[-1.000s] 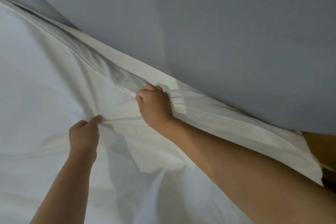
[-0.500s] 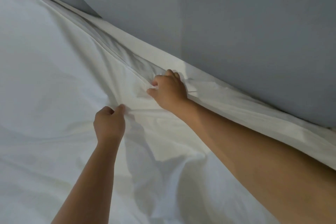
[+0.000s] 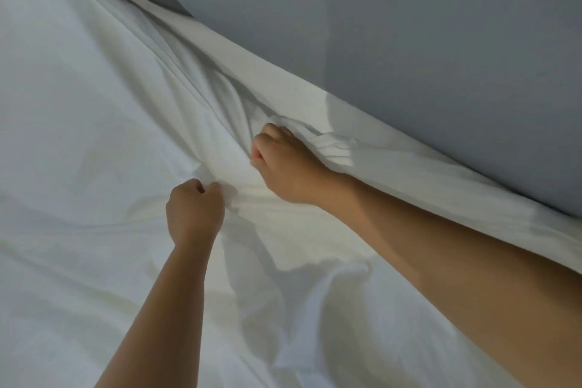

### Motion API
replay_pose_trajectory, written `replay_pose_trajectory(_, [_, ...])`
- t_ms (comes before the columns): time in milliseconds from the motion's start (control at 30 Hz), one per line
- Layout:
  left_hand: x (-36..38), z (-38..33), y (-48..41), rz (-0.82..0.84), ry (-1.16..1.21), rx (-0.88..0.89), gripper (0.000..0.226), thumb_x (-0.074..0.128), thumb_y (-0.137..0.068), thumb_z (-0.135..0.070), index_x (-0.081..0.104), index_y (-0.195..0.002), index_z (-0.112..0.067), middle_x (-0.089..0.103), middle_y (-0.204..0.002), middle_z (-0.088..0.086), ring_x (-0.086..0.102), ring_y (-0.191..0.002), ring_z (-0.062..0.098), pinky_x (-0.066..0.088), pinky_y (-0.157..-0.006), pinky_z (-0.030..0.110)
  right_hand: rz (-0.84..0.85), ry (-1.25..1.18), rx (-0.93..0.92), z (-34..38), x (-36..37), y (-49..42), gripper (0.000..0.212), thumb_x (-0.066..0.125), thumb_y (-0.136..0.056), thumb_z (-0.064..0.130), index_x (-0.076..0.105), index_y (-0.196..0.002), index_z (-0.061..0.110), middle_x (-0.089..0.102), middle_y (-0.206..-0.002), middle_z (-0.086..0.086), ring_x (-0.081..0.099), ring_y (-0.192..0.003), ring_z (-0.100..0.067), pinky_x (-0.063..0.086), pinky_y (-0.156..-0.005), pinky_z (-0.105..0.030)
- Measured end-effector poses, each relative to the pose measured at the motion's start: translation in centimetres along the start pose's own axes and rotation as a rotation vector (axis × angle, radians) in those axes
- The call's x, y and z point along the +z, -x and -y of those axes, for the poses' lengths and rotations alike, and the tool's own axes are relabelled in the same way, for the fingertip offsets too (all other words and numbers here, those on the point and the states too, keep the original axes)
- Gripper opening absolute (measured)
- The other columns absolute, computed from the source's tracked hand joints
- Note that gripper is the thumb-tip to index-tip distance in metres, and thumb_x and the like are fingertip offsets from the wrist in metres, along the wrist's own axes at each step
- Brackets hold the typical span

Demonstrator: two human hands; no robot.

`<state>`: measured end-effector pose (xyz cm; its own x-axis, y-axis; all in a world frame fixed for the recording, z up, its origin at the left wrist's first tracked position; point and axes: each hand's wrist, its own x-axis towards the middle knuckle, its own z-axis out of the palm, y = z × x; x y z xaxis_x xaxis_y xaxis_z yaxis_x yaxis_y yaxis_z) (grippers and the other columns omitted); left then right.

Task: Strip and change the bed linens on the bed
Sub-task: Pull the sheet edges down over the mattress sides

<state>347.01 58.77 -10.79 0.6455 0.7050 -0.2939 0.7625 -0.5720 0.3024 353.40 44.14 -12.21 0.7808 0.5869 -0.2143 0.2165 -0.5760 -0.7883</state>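
Both arms reach across the bed [image 3: 456, 179] to its far edge, which runs along the grey wall [image 3: 425, 41]. The white sheet [image 3: 88, 110] covers the bed and bunches into radiating creases close to that edge. The right hand [image 3: 285, 167] is fisted round a gather of sheet right at the far edge, just under the wall. The left hand [image 3: 193, 214] clenches another fold just beside it, a little nearer the middle of the bed, and the cloth between them is taut. The grips probably sit there because the wall side is the hardest to reach, and two fists close together concentrate the pull. Whether the sheet is being freed or drawn tight cannot be told.
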Motion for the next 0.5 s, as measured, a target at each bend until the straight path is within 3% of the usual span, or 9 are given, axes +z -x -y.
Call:
replay_pose_trajectory(100, [-0.8,1.3,-0.2,-0.016,-0.058,-0.033,0.035,0.047,-0.077,-0.006,0.023,-0.053,-0.014,0.022,-0.051,0.001,0.02,-0.051,0.021,0.017,-0.051,0.026,-0.006,0.144,0.151,-1.7,0.2,-1.0,0.028,0.046,-0.097,0.031,0.057,-0.106,0.006,0.045,-0.123,-0.012,0.039,-0.115,-0.032,0.035,-0.097,-0.039])
replay_pose_trajectory(200, [-0.6,1.2,-0.5,-0.016,-0.138,-0.033,0.031,0.046,-0.074,-0.005,0.026,-0.052,-0.015,0.027,-0.05,0.001,0.024,-0.049,0.021,0.019,-0.05,0.025,-0.001,0.143,0.348,-3.2,0.4,-1.5,0.065,0.056,-0.085,0.055,0.036,-0.132,0.015,0.034,-0.137,-0.011,0.031,-0.125,-0.032,0.031,-0.099,-0.044])
replay_pose_trajectory(267, [-0.1,0.4,-0.6,0.015,-0.206,-0.011,0.026,0.047,-0.075,-0.008,0.033,-0.053,-0.014,0.036,-0.051,0.001,0.032,-0.048,0.021,0.023,-0.049,0.025,0.066,0.147,0.457,-3.8,0.9,-1.3,0.083,0.057,-0.08,0.063,0.026,-0.138,0.014,0.035,-0.14,-0.013,0.034,-0.127,-0.033,0.032,-0.099,-0.045])
replay_pose_trajectory(367, [0.9,-0.9,-0.1,0.1,-0.235,-0.009,0.015,0.051,-0.083,-0.022,0.05,-0.07,-0.014,0.049,-0.065,-0.001,0.05,-0.065,0.024,0.034,-0.058,0.028,0.069,0.152,0.412,-4.2,0.7,-1.6,0.057,0.046,-0.093,0.05,0.039,-0.132,0.009,0.05,-0.133,-0.013,0.05,-0.117,-0.034,0.04,-0.091,-0.037])
replay_pose_trajectory(433, [1.6,-1.5,0.7,0.151,-0.167,0.011,0.019,0.053,-0.086,-0.033,0.052,-0.084,-0.014,0.054,-0.075,-0.002,0.055,-0.08,0.026,0.036,-0.065,0.029,-0.168,0.047,0.39,-4.6,-0.8,-2.2,0.037,0.04,-0.098,0.039,0.051,-0.115,0.008,0.058,-0.123,-0.016,0.054,-0.111,-0.035,0.04,-0.085,-0.036])
replay_pose_trajectory(500, [2.5,-2.0,2.0,0.19,-0.093,0.044,0.029,0.055,-0.085,-0.039,0.053,-0.096,-0.012,0.059,-0.094,0.005,0.056,-0.093,0.03,0.042,-0.074,0.033,-0.433,-0.036,0.413,-5.5,-2.3,-2.5,0.026,0.043,-0.098,0.033,0.052,-0.093,0.009,0.061,-0.112,-0.02,0.055,-0.105,-0.036,0.039,-0.079,-0.036])
